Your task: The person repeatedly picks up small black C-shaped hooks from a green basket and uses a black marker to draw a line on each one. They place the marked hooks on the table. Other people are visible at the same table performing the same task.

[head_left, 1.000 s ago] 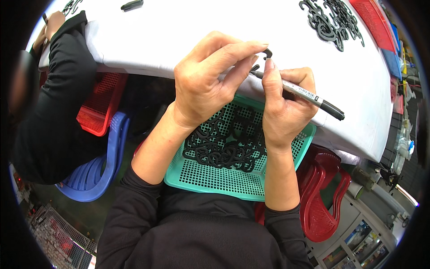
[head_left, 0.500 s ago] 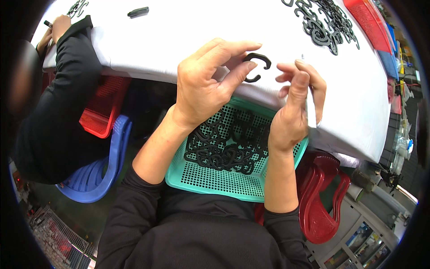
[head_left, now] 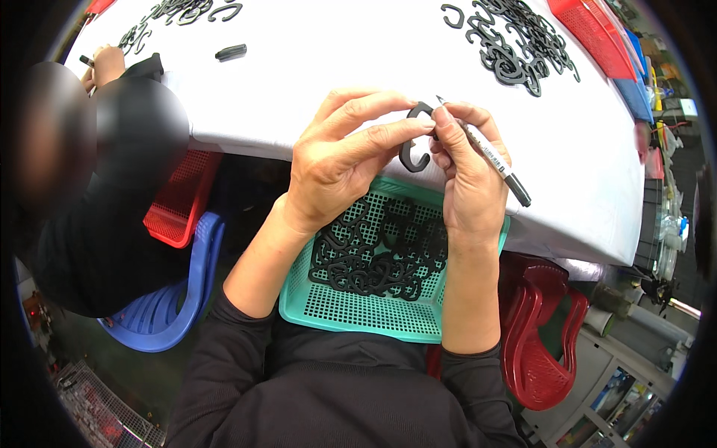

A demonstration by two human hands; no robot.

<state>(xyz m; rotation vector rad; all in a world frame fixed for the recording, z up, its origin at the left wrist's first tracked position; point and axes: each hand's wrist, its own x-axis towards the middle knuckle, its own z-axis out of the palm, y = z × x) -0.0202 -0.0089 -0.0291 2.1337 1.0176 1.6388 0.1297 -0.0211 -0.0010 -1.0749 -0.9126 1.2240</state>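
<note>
Between the thumb and fingers of my left hand [head_left: 340, 153] is a black C-shaped hook [head_left: 408, 155], held upright above the table's front edge. My right hand [head_left: 472, 175] grips a white marker pen [head_left: 489, 154] with a black end; its uncapped tip points up and away, close to the hook's top. My right fingertips are at the hook's side, and I cannot tell whether they touch it. Below both hands a green perforated basket [head_left: 358, 328] rests on my lap, with many similar black hooks [head_left: 373, 269] inside it.
On the white-covered table [head_left: 336, 45] lie a black pen cap [head_left: 231, 51] and a pile of black hooks [head_left: 515, 52]. Red baskets [head_left: 590, 33] stand at the far right. A co-worker in black [head_left: 82, 216] sits at left, holding a pen. A dark red chair [head_left: 541, 336] is at right.
My hands have come together. The hook has turned and moved slightly lower, and the pen in my right hand has swung into clear view beside it.
</note>
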